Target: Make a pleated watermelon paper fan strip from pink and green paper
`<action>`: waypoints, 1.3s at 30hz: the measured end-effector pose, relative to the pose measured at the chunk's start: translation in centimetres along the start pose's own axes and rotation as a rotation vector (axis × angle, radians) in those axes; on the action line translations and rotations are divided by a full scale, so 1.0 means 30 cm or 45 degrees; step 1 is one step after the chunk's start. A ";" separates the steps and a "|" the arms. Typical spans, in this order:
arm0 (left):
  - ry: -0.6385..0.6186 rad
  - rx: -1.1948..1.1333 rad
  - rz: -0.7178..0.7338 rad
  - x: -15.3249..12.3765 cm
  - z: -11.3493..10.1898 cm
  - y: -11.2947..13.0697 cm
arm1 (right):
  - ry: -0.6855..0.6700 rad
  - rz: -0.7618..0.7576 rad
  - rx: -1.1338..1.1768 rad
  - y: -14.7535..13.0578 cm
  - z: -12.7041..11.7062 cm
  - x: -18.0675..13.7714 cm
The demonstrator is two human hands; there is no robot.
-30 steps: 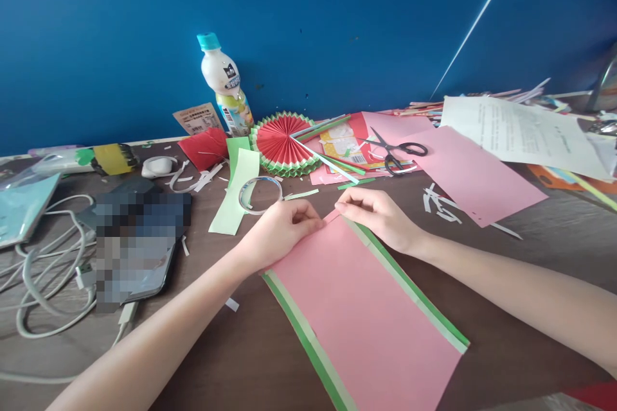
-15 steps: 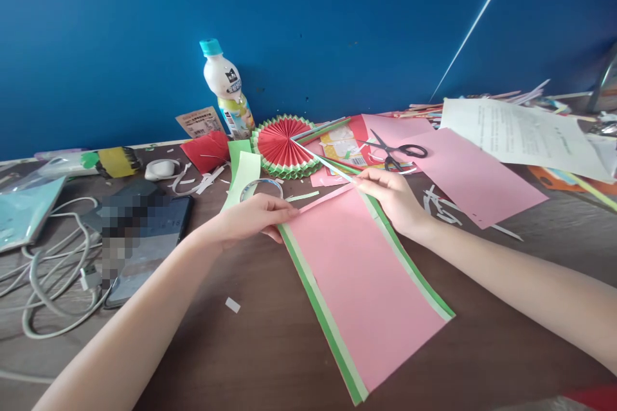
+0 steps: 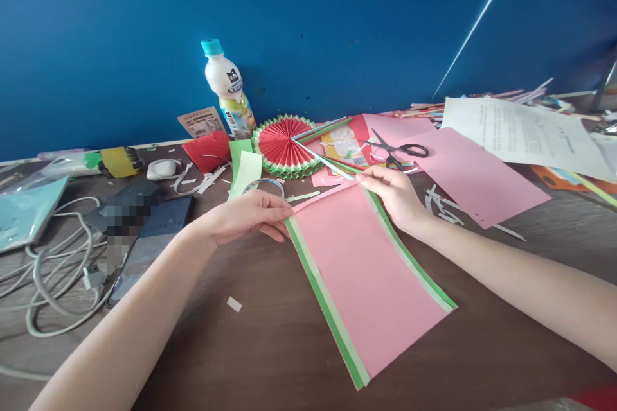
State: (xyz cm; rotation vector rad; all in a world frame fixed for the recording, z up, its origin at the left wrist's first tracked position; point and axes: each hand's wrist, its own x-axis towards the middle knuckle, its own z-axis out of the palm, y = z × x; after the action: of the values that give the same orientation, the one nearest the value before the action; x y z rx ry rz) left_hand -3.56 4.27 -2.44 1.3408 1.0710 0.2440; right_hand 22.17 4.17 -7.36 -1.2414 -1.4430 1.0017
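Observation:
A pink paper sheet (image 3: pixel 369 276) with dark and light green bands along both long sides slants toward me over the table. Its far edge shows a narrow folded strip. My left hand (image 3: pixel 253 217) is closed at the far left corner, thumb on top and fingers partly beneath. At the far right corner, my right hand (image 3: pixel 391 196) pinches the same edge between thumb and fingers. Just beyond the sheet lie a tape roll (image 3: pixel 265 185) and a red and green pleated paper fan (image 3: pixel 286 148). Black-handled scissors (image 3: pixel 398 151) rest behind my right hand.
A bottle (image 3: pixel 229 90) stands against the blue wall (image 3: pixel 337 26). To the left are a phone (image 3: pixel 154 244), white cables (image 3: pixel 38 289) and an earphone case (image 3: pixel 162 169). Pink paper (image 3: pixel 486 173), a printed sheet (image 3: pixel 525 138) and paper scraps (image 3: pixel 441 205) lie on the right.
The sheet's near end has risen slightly in view. My left fingers have shifted a little toward the corner and spread somewhat. My right hand keeps its pinch.

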 end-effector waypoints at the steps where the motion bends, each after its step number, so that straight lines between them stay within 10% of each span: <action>1: 0.006 0.020 0.013 -0.002 0.001 0.003 | 0.001 -0.001 -0.007 0.000 -0.001 0.000; 22: 0.036 0.348 0.081 -0.019 0.006 0.032 | -0.198 -0.052 -0.001 0.008 -0.010 0.002; 33: 0.366 1.023 0.263 -0.026 0.010 0.031 | -0.379 -0.148 -0.288 -0.053 -0.015 -0.008; 39: 0.672 1.204 0.542 -0.053 0.052 0.059 | -0.115 -0.549 -0.523 -0.089 -0.023 -0.011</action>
State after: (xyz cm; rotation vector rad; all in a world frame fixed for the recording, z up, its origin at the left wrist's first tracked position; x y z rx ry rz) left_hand -2.53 2.64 -0.36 2.4564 1.4003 0.4528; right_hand 22.30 3.45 -4.67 -1.1007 -1.9513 0.4866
